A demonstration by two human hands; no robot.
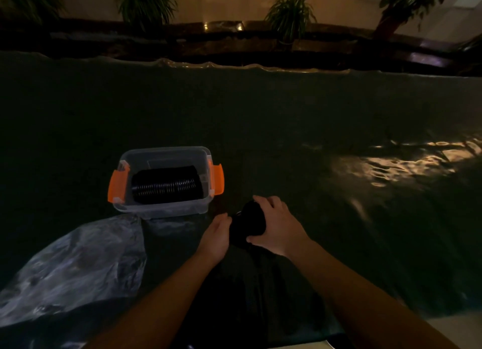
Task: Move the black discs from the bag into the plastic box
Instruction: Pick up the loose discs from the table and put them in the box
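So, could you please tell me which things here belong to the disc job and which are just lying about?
Part of the job:
- plastic box, a row of black discs already inside
- stack of discs held between left hand and right hand
- clear bag

Just lying about:
- potted plants
- dark table cover

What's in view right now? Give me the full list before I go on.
plastic box: one, clear with orange latches, open, on the table left of centre
black discs in the box: one row, count unclear, standing on edge
black discs in hand: one stack, count unclear, right of the box
plastic bag: one, clear, crumpled, lying near left in front of the box
table cover: one, dark green, wrinkled
potted plants: several, green, along the far ledge
left hand: one, bare, against the stack's left side
right hand: one, bare, gripping the stack from the right
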